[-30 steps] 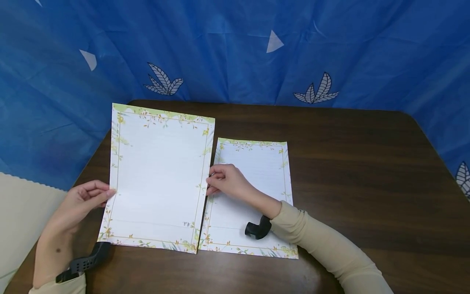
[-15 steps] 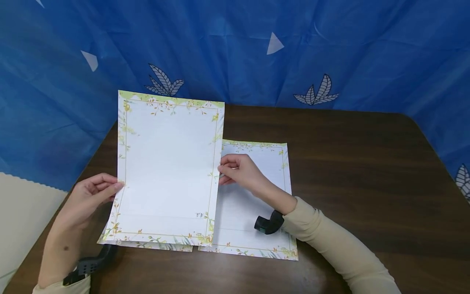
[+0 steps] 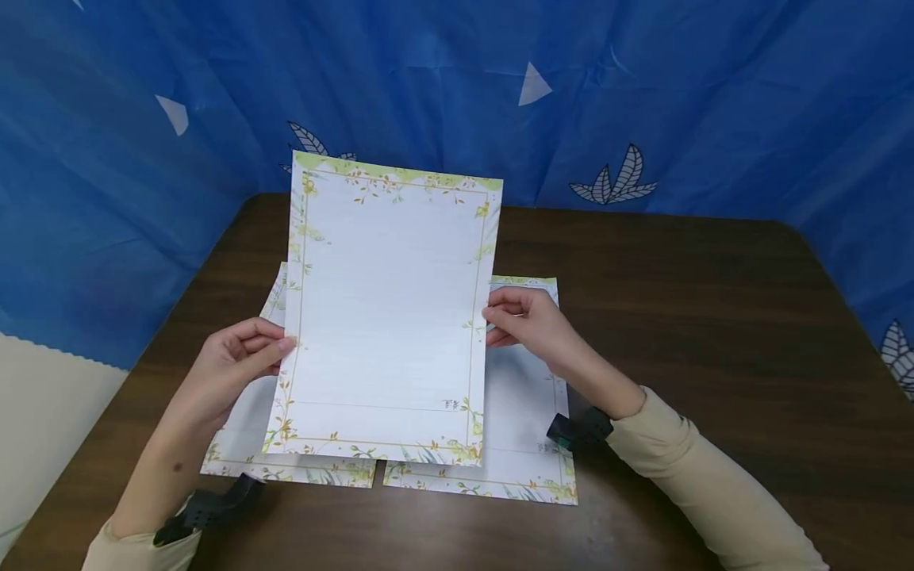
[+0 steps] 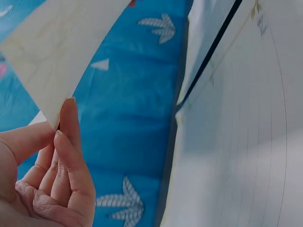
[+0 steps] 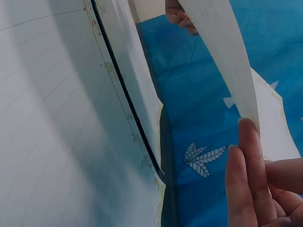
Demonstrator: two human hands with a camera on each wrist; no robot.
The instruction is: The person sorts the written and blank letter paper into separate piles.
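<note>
While the left hand [image 3: 236,365] pinches the left edge of a white rectangular paper sheet with a printed green-and-orange leafy border [image 3: 389,301], the right hand [image 3: 528,321] pinches its right edge, thumb closed against fingers on each side. This sheet hangs raised and tilted in front of the gap between two matching bordered sheets lying flat, the left one [image 3: 246,424] and the right one [image 3: 524,396]. Half a second ago it was further left, hiding nearly all of the left one; now that one's left side and lower edge show. Its top edge overlaps the shiny blue cloth with printed leaves [image 3: 443,103] behind. Beyond the right forearm, dark brown wooden tabletop [image 3: 707,317] stretches widely to its far and right edges; leftward, the strip is narrower.
</note>
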